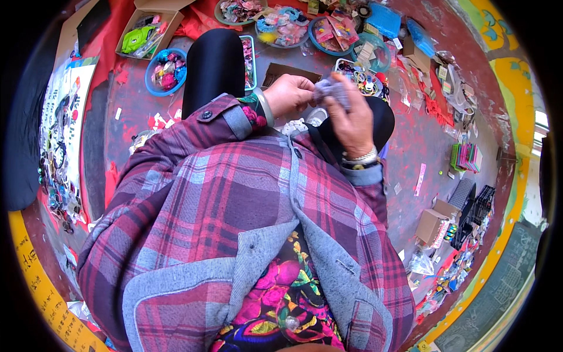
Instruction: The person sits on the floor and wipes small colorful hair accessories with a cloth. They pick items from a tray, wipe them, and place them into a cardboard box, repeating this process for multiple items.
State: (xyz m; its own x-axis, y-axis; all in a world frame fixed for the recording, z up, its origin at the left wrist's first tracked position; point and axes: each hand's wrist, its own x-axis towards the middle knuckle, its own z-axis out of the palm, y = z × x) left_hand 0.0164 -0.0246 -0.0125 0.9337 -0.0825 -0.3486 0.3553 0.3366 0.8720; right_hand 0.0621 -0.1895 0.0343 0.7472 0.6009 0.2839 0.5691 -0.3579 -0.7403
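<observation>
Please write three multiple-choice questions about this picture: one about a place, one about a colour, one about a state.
1. Where is the blue bowl of trinkets?
A. left of the black knee
B. on the person's lap
C. right of the small cardboard box

2. What colour is the small fabric piece?
A. bright green
B. greyish lilac
C. orange

3. How are the hands?
A. both flat on the floor
B. one behind the back
C. both pinching the fabric piece

Answers: 1 A, it lies left of the knee. 2 B, pale grey-purple. 3 C, left hand and right hand meet on it.
</observation>
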